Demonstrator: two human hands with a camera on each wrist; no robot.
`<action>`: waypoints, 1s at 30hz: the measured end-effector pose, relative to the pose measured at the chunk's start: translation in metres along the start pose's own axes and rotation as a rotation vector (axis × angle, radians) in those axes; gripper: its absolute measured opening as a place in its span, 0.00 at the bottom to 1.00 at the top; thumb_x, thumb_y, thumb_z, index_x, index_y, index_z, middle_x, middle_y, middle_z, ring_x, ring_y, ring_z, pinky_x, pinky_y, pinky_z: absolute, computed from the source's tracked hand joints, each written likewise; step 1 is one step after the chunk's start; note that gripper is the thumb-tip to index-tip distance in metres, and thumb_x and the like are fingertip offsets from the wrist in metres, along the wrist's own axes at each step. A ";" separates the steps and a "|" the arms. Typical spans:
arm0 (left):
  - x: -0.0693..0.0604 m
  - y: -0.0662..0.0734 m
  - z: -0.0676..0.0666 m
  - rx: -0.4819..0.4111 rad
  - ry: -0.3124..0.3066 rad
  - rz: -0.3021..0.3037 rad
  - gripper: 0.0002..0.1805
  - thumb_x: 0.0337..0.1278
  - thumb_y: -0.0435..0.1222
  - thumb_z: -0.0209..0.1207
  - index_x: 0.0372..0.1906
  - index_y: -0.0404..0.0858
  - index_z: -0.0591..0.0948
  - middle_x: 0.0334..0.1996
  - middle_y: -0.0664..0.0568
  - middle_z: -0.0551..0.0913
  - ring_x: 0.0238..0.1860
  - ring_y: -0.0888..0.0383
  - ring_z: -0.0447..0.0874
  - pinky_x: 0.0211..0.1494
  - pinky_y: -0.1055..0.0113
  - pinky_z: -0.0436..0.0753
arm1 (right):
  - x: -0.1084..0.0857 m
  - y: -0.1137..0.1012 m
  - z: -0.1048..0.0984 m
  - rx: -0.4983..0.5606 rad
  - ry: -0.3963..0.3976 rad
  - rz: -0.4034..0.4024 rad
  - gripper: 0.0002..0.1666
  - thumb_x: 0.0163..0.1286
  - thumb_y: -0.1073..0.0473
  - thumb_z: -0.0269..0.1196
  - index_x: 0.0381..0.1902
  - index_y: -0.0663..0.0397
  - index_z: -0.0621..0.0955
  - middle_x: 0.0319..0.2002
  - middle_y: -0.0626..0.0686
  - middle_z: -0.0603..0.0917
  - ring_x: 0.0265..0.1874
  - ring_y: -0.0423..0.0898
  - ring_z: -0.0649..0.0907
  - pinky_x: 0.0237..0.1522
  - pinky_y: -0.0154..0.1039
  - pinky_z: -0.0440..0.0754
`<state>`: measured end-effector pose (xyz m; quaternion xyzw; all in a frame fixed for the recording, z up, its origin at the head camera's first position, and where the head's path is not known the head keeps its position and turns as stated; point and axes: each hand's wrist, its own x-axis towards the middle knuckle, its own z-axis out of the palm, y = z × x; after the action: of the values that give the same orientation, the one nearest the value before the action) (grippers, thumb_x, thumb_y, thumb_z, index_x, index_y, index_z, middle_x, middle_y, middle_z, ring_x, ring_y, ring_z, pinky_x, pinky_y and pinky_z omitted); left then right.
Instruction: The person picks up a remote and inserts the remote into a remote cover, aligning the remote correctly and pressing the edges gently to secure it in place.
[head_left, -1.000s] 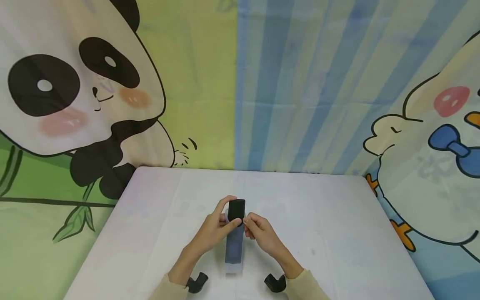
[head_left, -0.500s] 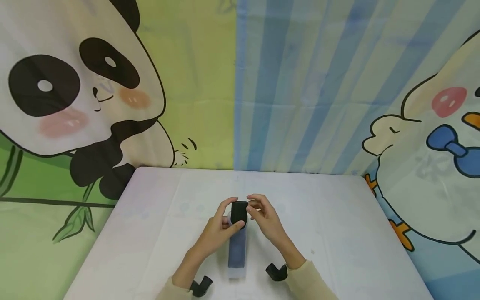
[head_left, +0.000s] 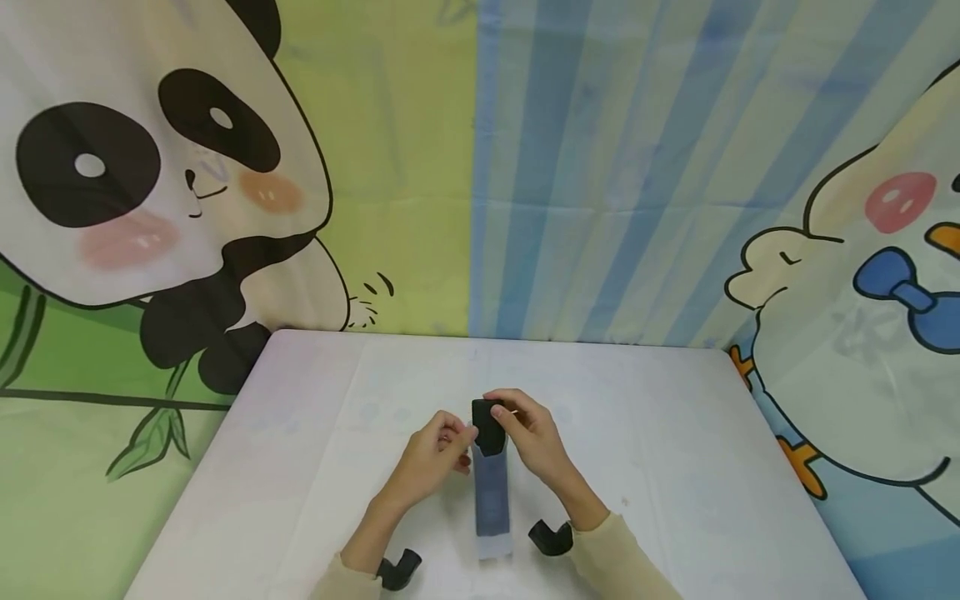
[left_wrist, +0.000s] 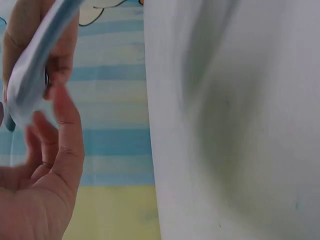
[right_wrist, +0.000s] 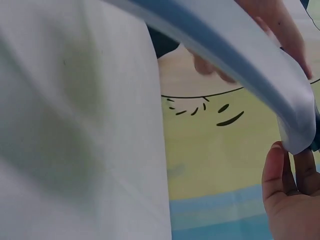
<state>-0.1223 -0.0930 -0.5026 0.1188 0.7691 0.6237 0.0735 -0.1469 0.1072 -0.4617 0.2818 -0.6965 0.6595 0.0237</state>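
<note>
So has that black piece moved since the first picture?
Yes, a little to the right. In the head view, the black piece sat directly below the yellow-blue backdrop seam; now it sits slightly right of that line.

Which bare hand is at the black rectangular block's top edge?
The right hand; the left hand is lower, by the left edge of the black block.

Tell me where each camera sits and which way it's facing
Head: on the head, facing forward and down at block, strap and table; left hand, right hand and sleeves show.
Left wrist: on that wrist, facing past the strap to the backdrop; left hand low, right hand above.
Right wrist: on that wrist, also facing strap and backdrop; right hand low, left hand above.
Wrist views share strap and table.
</note>
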 end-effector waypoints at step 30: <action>-0.002 0.022 0.007 -0.625 0.038 -0.036 0.21 0.78 0.40 0.47 0.26 0.34 0.64 0.18 0.54 0.59 0.16 0.66 0.56 0.19 0.74 0.58 | 0.004 0.012 0.004 -0.048 -0.200 -0.067 0.23 0.73 0.72 0.59 0.65 0.61 0.75 0.55 0.58 0.80 0.51 0.49 0.79 0.53 0.42 0.78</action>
<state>-0.1169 -0.0829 -0.4826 0.0653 0.5434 0.8306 0.1030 -0.1541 0.1019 -0.4713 0.3689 -0.7010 0.6101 -0.0173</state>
